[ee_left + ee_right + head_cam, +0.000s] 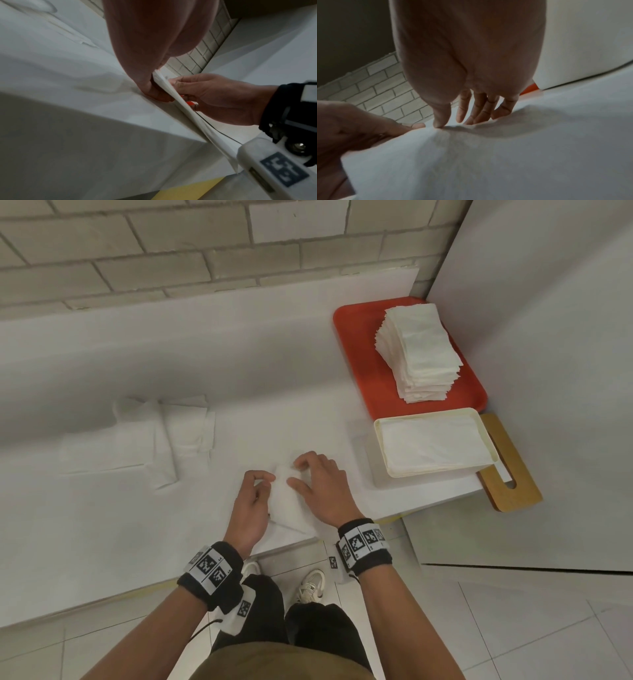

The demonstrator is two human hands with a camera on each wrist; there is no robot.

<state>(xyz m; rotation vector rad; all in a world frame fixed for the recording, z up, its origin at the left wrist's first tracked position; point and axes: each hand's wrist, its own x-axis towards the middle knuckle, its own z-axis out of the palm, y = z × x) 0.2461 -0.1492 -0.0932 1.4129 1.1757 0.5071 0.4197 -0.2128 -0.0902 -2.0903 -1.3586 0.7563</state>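
A white napkin (289, 505) lies at the front edge of the white table (102, 525), between my two hands. My left hand (265, 479) pinches its left edge with curled fingers; the left wrist view shows that hand (154, 92) lifting the napkin's edge (181, 104) off the table. My right hand (298, 474) rests on the napkin's right side. Seen from the right wrist, its thumb tip and nearly straight fingers (464, 112) press down on the napkin (471, 162), which bulges up toward my left hand (359, 128).
At the back right a red tray (356, 364) carries a stack of folded napkins (421, 350). A cream box (376, 433) with napkins inside stands in front of it, beside a wooden board (513, 474). Several loose napkins (154, 436) lie at the left. A brick wall runs behind.
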